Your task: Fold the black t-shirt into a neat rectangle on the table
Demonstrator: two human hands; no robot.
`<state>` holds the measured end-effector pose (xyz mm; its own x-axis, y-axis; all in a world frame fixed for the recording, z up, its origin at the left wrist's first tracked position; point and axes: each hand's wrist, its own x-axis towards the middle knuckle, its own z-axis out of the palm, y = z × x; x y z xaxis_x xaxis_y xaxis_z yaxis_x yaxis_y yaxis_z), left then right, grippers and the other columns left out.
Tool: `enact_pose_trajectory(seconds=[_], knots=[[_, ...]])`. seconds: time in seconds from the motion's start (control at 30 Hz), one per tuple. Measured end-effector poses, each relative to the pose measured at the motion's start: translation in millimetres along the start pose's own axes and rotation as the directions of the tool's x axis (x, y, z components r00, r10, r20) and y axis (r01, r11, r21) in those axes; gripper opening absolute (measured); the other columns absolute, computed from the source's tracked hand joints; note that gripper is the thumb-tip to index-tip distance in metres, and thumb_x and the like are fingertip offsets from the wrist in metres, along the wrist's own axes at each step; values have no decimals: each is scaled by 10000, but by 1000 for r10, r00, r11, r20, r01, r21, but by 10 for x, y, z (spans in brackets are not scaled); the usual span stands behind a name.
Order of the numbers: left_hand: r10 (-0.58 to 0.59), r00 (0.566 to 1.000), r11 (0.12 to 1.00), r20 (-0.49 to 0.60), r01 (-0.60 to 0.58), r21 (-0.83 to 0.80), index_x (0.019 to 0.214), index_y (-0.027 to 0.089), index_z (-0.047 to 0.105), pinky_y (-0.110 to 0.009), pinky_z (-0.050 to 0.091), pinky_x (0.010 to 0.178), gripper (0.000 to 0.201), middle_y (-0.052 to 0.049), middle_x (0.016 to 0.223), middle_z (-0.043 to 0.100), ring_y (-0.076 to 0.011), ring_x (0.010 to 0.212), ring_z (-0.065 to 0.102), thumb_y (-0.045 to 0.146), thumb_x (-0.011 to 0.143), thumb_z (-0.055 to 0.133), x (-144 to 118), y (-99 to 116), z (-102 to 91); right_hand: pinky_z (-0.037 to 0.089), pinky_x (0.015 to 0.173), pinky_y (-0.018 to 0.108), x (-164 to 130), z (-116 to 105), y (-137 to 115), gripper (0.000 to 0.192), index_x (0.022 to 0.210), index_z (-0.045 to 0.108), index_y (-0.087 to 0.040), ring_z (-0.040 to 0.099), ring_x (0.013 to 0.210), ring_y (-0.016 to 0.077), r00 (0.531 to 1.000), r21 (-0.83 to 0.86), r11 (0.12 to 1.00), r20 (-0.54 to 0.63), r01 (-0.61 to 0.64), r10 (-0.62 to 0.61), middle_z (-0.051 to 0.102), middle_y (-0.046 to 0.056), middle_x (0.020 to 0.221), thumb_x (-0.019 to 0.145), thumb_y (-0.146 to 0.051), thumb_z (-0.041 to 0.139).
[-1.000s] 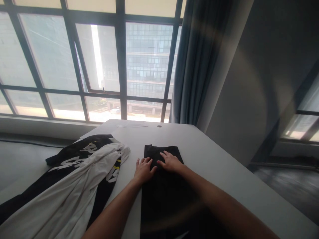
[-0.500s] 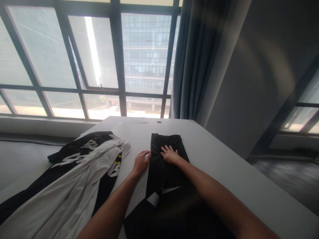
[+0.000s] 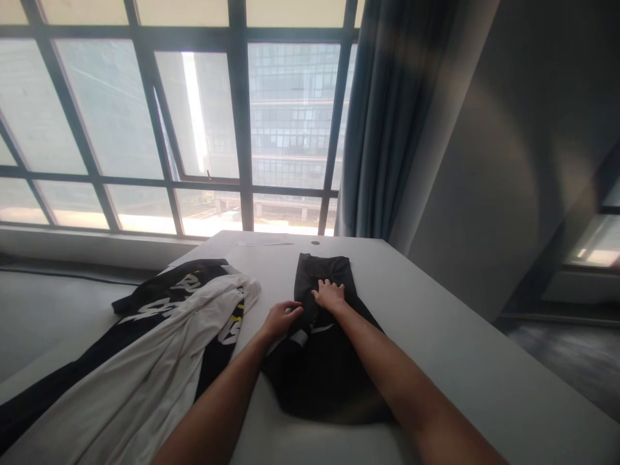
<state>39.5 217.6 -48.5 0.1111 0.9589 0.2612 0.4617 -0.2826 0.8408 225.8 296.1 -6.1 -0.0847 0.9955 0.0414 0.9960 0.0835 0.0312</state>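
A black garment lies on the white table, running from the near edge toward the far edge, roughly midway between the left and right sides. Its far end is a narrow folded strip; the near part spreads wider and rumpled.

The right hand lies flat on the narrow far part, palm down, fingers spread a little and pointing to the window. It grips nothing.

The left hand is at the garment's left edge, fingers curled in around the cloth there, beside a small white patch. Whether it truly pinches the fold I cannot tell.

A white and black printed garment lies heaped along the table's left edge, just apart from the left hand. A blue curtain hangs past the far right corner.
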Motion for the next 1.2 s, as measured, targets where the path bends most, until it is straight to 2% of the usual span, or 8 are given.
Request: enact_pose_trajectory(seconds=[0.23, 0.37, 0.5, 0.63, 0.8, 1.0, 1.1, 1.2], knots=[[-110, 992, 994, 57, 111, -22, 1115, 96, 730, -350, 521, 807, 623, -102, 933, 763, -265, 863, 694, 569, 717, 657, -153, 188, -63, 423, 997, 464, -1162, 84, 932, 628, 1411, 451, -136, 466, 1288, 339, 982, 148, 973, 91, -177, 165, 460, 208, 1417, 944, -556, 469], [-98, 989, 993, 113, 89, 81, 1080, 146, 748, -315, 500, 860, 614, -92, 1020, 759, -260, 948, 680, 616, 691, 679, -463, 335, -151, 439, 991, 410, -1656, 45, 1199, 671, 1379, 470, -120, 492, 1269, 327, 985, 169, 971, 43, -170, 165, 512, 203, 1370, 875, -544, 598], [-48, 994, 953, 96, 17, 302, 1090, 170, 747, -302, 491, 876, 589, -100, 1072, 745, -271, 989, 678, 611, 705, 684, -878, 457, -225, 478, 929, 364, -2040, -32, 1218, 574, 1343, 500, -127, 578, 1180, 299, 979, 202, 958, 29, -204, 203, 606, 178, 1267, 862, -410, 637], [-127, 992, 857, 6, 106, 503, 1150, 141, 718, -303, 500, 832, 577, -139, 1091, 734, -297, 1016, 675, 443, 661, 774, -1232, 607, -256, 498, 859, 361, -2355, -66, 1183, 334, 1215, 595, -125, 640, 1078, 297, 969, 209, 951, -50, -226, 241, 666, 179, 1148, 913, -245, 519], [-118, 984, 881, -134, 166, 444, 1101, 149, 731, -266, 488, 772, 424, -84, 944, 754, -232, 899, 689, 234, 686, 732, -1563, 789, -290, 487, 885, 345, -2623, -213, 1208, 418, 1299, 539, -144, 630, 1093, 284, 954, 264, 950, -199, -166, 222, 636, 171, 1212, 885, -198, 536], [-105, 992, 918, -75, 125, 376, 1034, 154, 736, -241, 459, 635, 370, -29, 790, 720, -185, 736, 660, 331, 709, 734, -1811, 927, -205, 467, 972, 334, -2789, -362, 1240, 808, 1446, 405, -139, 562, 1210, 286, 995, 181, 978, 1, -101, 102, 533, 177, 1365, 753, -370, 750], [-68, 998, 872, -13, 65, 485, 943, 160, 741, -252, 460, 659, 252, -47, 837, 724, -193, 771, 656, 276, 722, 710, -1878, 966, -110, 484, 954, 355, -2808, -330, 1190, 644, 1349, 531, -157, 574, 1199, 298, 990, 88, 989, 80, -123, 116, 570, 160, 1329, 774, -376, 723], [72, 997, 826, 9, -65, 560, 890, 187, 739, -263, 465, 718, 175, -52, 893, 721, -200, 838, 649, 190, 737, 654, -1925, 1032, -43, 504, 893, 340, -2806, -302, 1130, 422, 1187, 652, -168, 628, 1118, 296, 988, 25, 989, 50, -148, 146, 656, 162, 1176, 780, -275, 689]])
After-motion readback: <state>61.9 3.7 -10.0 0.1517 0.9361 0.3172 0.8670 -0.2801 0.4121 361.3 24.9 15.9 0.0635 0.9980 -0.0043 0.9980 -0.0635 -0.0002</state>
